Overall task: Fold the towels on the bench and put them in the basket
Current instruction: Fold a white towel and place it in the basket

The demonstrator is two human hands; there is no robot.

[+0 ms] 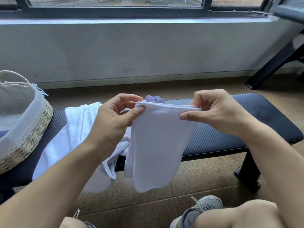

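Observation:
A white towel (pixel 156 142), folded double, hangs in the air in front of the dark padded bench (pixel 238 129). My left hand (pixel 115 117) pinches its top left corner and my right hand (pixel 218 111) pinches its top right corner. A second white towel (pixel 72 134) lies spread over the bench to the left, partly under my left forearm and drooping off the front edge. A purple towel (pixel 155 99) shows crumpled behind the held one, mostly hidden. The woven basket (pixel 31 139) with a cloth liner stands on the bench's left end.
A grey wall with a window runs behind the bench. A black metal frame leg (pixel 271 66) stands at the right. The floor is brown tile. My knee (pixel 256 214) and grey shoe (pixel 197 209) are at the bottom right.

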